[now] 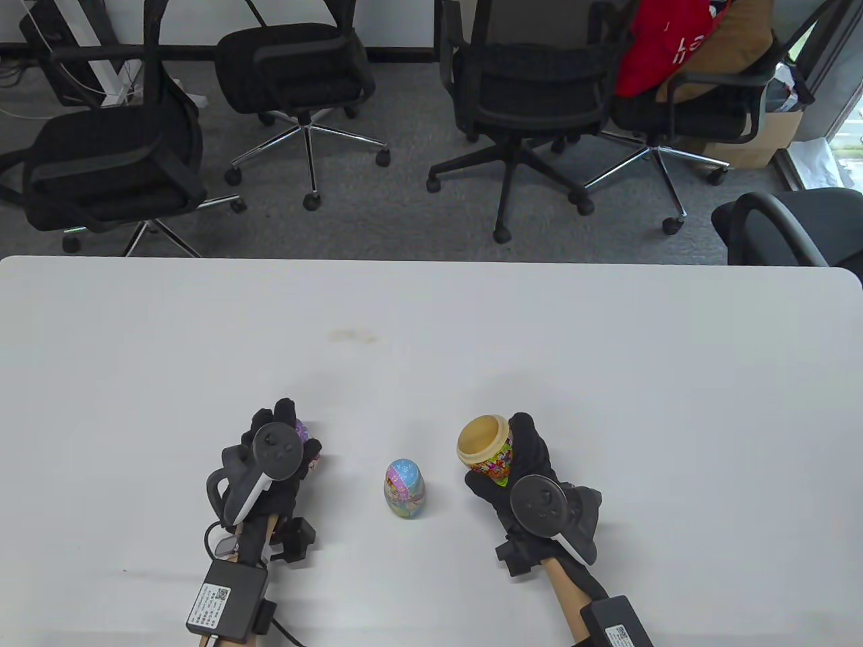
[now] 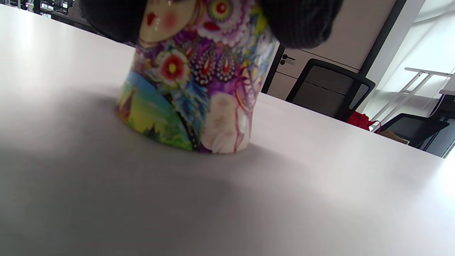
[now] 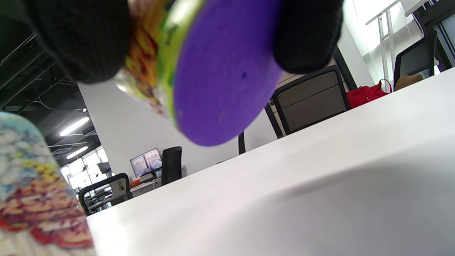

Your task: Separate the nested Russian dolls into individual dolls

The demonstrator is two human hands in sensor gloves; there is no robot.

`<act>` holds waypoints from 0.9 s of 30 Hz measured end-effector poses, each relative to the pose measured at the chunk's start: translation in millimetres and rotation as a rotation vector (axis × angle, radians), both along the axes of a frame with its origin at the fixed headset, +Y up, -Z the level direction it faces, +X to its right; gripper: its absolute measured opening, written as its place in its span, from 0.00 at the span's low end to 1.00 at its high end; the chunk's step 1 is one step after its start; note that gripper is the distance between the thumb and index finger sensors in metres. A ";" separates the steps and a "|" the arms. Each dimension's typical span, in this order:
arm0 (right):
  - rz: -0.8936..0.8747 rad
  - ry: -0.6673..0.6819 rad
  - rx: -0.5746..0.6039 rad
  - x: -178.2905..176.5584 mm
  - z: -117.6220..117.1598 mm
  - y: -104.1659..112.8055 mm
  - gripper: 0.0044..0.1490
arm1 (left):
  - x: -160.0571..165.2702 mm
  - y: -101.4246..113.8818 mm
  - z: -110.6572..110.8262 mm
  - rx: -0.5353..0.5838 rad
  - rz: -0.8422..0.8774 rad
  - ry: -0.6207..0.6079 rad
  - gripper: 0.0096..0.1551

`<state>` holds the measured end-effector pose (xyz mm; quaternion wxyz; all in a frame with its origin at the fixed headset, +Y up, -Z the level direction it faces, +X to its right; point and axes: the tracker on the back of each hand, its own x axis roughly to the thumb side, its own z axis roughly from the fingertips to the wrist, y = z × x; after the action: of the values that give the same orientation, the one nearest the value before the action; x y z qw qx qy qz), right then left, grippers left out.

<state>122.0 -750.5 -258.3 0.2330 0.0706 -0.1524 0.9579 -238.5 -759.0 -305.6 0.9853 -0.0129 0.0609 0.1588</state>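
Nowhere legible writing, right hand (image 1: 532, 485) holding doll base (image 1: 487, 450)

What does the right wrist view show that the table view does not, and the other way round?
Only the right wrist view shows the purple underside of the doll bottom half, lifted clear of the table.

Only the table view shows that half's open, hollow top, the right hand around it, and the left hand resting on a doll piece.

Both show the small blue-topped doll standing upright between the hands, and chairs beyond the table.
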 end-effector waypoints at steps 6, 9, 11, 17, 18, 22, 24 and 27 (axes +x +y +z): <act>-0.010 0.023 0.023 -4.3 3.0 5.9 0.71 | 5.5 24.9 4.7 0.101 0.093 -0.036 0.50; -0.026 0.039 0.043 -7.5 5.8 11.1 0.71 | 12.5 42.8 9.7 0.168 0.172 -0.088 0.50; -0.026 0.049 0.057 -9.7 8.0 14.3 0.71 | 18.8 53.9 13.9 0.203 0.225 -0.128 0.50; -0.022 0.091 0.102 -17.4 16.4 24.2 0.71 | 40.8 78.1 26.4 0.253 0.409 -0.254 0.50; -0.022 0.094 0.105 -18.0 17.0 24.8 0.71 | 43.5 80.3 27.9 0.256 0.428 -0.270 0.50; -0.015 0.118 0.126 -23.1 21.8 28.1 0.71 | 57.3 89.9 36.0 0.271 0.520 -0.347 0.50; -0.006 0.128 0.130 -25.5 23.4 28.8 0.71 | 62.7 93.2 39.4 0.271 0.567 -0.379 0.50; -0.009 0.140 0.131 -28.1 24.7 29.5 0.71 | 69.8 96.8 43.5 0.267 0.628 -0.422 0.50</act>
<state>94.0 -721.0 -233.7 0.2422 0.1517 -0.1985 0.9375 -168.7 -662.3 -262.0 0.8727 0.0647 -0.1709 0.4527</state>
